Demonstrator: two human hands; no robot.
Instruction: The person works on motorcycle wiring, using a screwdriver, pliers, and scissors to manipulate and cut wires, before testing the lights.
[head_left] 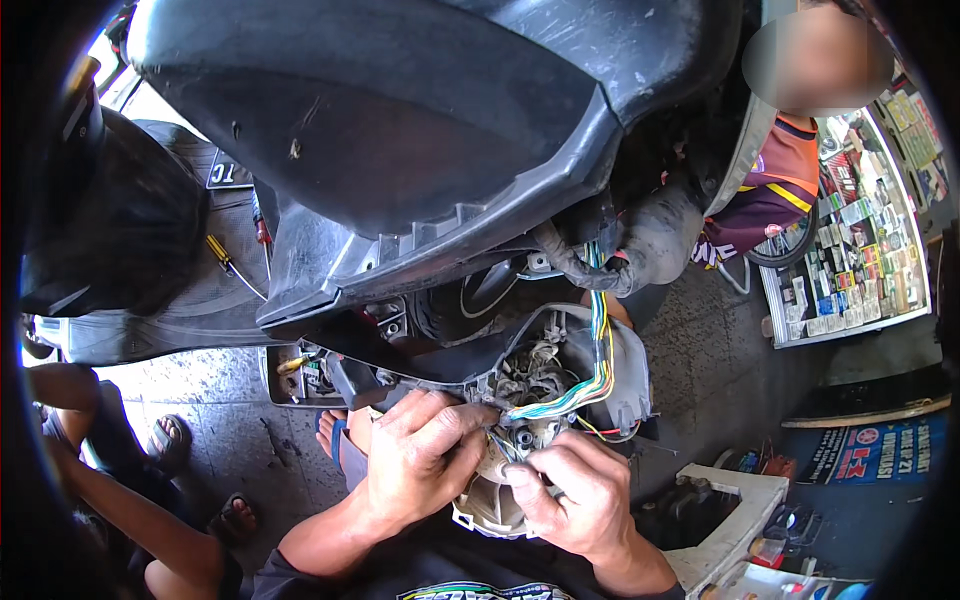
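In the head view, the step in hand appears to be close finger work on the wiring of an opened lamp unit (632, 372) under a scooter's dark front panel (400, 120). The next move seems to call for a steady pinch and a clear path past the loose wires.

The multicoloured wire bundle (600, 345) drops from the far side, bends left inside the unit and ends just beside the left hand (425, 452). That hand is narrow, thumb and fingers drawn together at the unit's left; what they grip is hidden. The right hand (582, 492) is curled on the near right, thumb close to forefinger over the pale lamp bowl (493, 498); I cannot tell whether it pinches a wire.
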